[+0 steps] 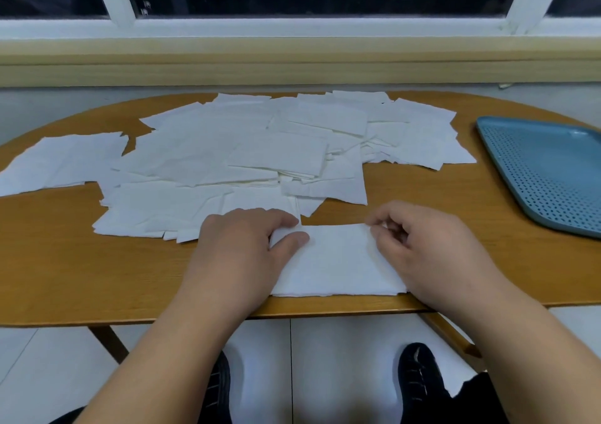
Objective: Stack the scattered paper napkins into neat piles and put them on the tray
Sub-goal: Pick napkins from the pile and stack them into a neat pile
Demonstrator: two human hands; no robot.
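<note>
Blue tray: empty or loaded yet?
Empty where visible: the blue tray shows only bare perforated surface; its right side runs out of frame.

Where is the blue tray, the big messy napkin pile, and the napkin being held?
blue tray (546,169), head view, on its bare dotted floor.
messy napkin pile (227,150), head view, on a sheet near its middle.
held napkin (338,261), head view, on its flat white middle.

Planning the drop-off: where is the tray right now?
In the head view, the blue tray sits on the right side of the table, just right of the scattered napkins and beyond the right hand.
</note>
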